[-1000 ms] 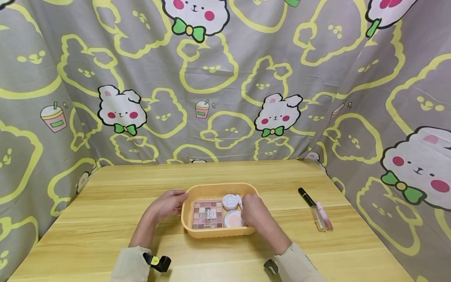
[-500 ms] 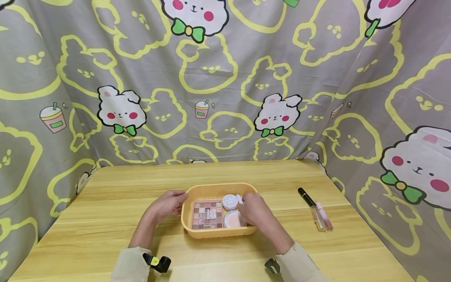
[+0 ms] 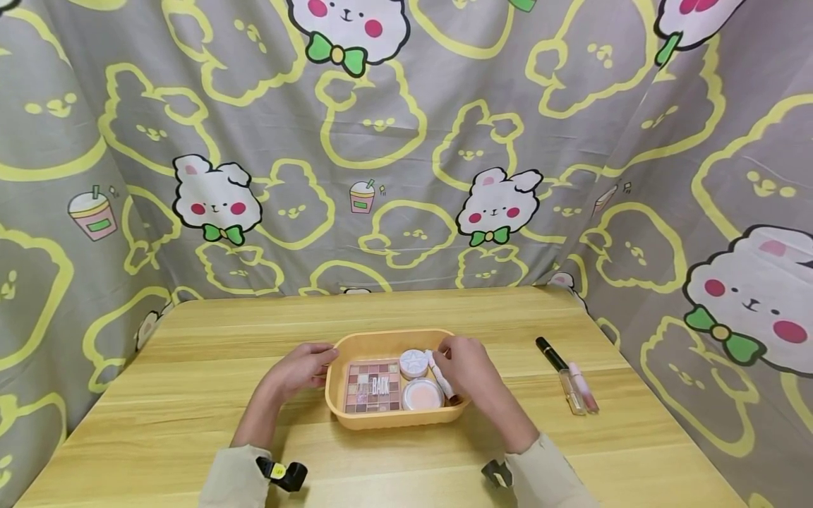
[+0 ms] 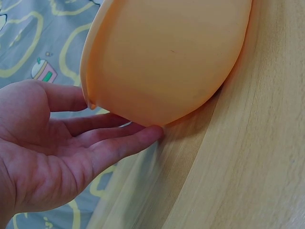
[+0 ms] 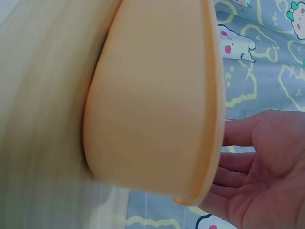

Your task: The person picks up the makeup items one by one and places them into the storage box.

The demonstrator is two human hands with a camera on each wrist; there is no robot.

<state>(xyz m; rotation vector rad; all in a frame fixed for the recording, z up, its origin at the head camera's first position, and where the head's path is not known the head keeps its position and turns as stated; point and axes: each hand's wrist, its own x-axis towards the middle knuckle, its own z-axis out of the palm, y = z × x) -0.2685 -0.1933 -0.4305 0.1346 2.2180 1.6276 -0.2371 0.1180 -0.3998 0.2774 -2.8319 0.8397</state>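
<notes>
An orange plastic basket [image 3: 406, 421] stands on the table. Inside lie an eyeshadow palette [image 3: 373, 386] at the left, a round white compact with a star lid [image 3: 413, 363], a clear-lidded round compact [image 3: 423, 395] and a slim white tube with a brown end [image 3: 441, 374] at the right. My left hand [image 3: 306, 368] holds the basket's left end, thumb at the rim and fingers against the outer wall [image 4: 162, 62]. My right hand [image 3: 468, 363] reaches over the right rim beside the tube; in the right wrist view its fingertips are hidden behind the basket wall [image 5: 152, 95].
Right of the basket lie a black-capped clear tube [image 3: 560, 374] and a pink-capped lip gloss tube [image 3: 583, 388], side by side on the wooden table [image 3: 254, 321]. A patterned grey curtain [image 3: 394, 282] surrounds the table's back and sides.
My right hand has drawn back to the right and up toward the rim, so more of the white tube and its brown end show. My left hand and the basket have stayed put.
</notes>
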